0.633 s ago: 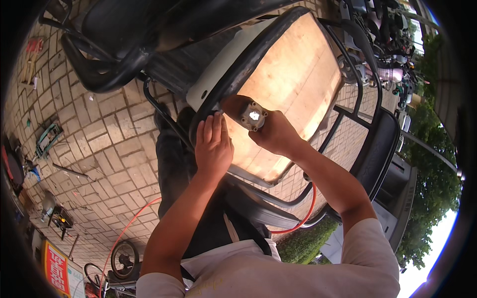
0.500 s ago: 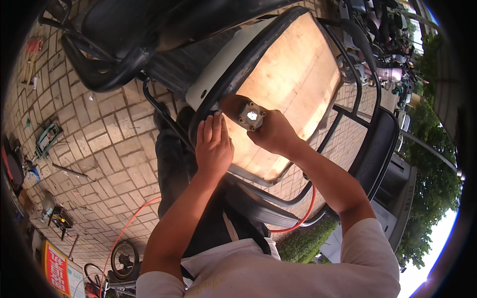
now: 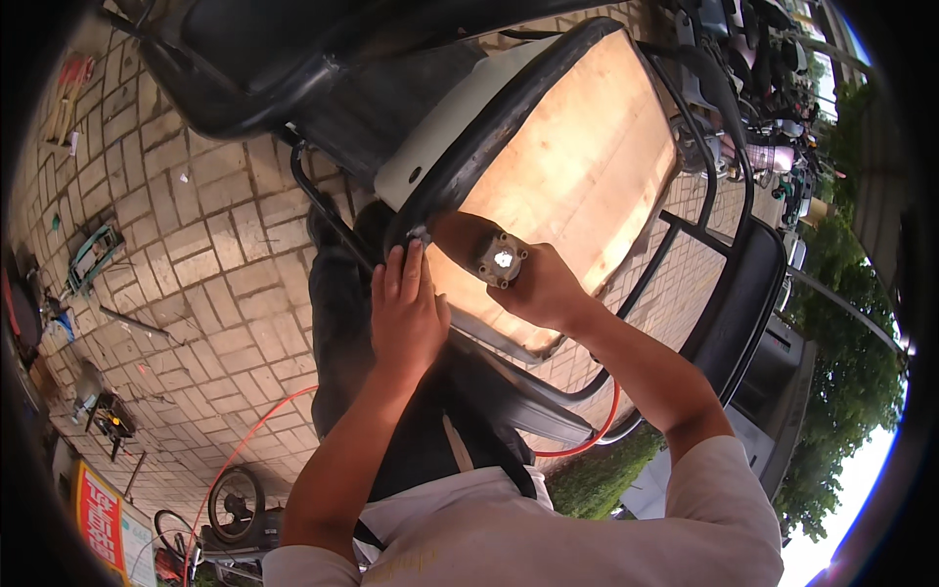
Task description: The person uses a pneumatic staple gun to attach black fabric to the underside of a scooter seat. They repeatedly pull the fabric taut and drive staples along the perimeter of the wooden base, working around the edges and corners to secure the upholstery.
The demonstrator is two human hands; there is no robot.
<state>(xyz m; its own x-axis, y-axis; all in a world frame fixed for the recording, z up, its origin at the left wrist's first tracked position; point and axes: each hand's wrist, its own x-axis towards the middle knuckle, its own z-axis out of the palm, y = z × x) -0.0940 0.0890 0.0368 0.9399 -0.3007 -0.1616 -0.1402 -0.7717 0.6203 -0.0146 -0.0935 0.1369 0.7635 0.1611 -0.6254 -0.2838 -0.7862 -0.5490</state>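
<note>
My right hand (image 3: 528, 284) is closed round a tool (image 3: 504, 259) with a round metal top, held over the lower left corner of a pale wooden board (image 3: 572, 137). The board is framed by a dark padded covering (image 3: 515, 95), with a light grey-white panel (image 3: 421, 132) along its outer left side. My left hand (image 3: 409, 313) lies beside the tool, fingers straight and close together, fingertips on the dark edge at that corner. What lies under the tool's nose is hidden.
Black seats (image 3: 274, 49), tube railings (image 3: 685, 117) and a padded bar (image 3: 734, 303) surround the board. A red hose (image 3: 269, 416) runs below. Brick paving (image 3: 196, 274) holds scattered tools (image 3: 93, 254), a wheel (image 3: 235, 501) and a red-yellow sign (image 3: 103, 519). Parked two-wheelers (image 3: 773, 117) crowd the upper right.
The board and surrounding frame sit a little lower in the view. My right hand and the tool are lower too; my left hand has shifted slightly left and down.
</note>
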